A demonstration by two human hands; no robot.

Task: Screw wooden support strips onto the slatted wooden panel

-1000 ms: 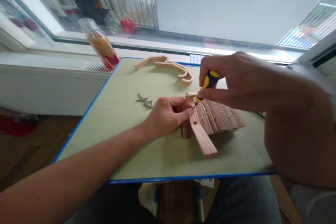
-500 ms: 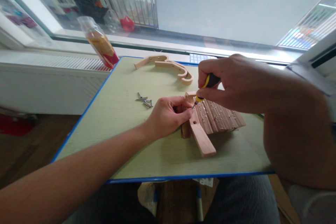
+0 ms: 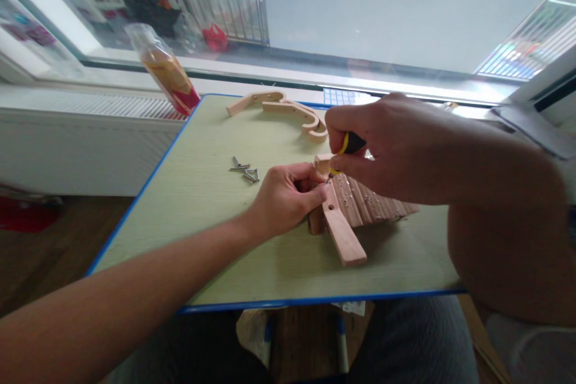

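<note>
My right hand (image 3: 360, 144) is closed around a screwdriver (image 3: 352, 143) with a black and yellow handle, its tip slanting down to a wooden hook (image 3: 345, 239). My left hand (image 3: 292, 198) pinches the hook near that tip; whether a screw sits between the fingertips is hidden. One dark hole shows in the hook just below the fingers. Under it lies a ridged brown block (image 3: 360, 198), its surface dotted with small holes and bright specks. Several loose screws (image 3: 245, 169) lie on the table left of the block.
More curved wooden hooks (image 3: 288, 109) lie at the table's far side. The table (image 3: 216, 258) has a blue edge. A bottle (image 3: 166, 75) with a red and yellow label stands by its far left corner, near a white radiator (image 3: 90, 144). A window lies beyond.
The screwdriver and my right hand have shifted slightly left and turned a little. My left hand keeps its pinch on the hook. The whole view has moved slightly.
</note>
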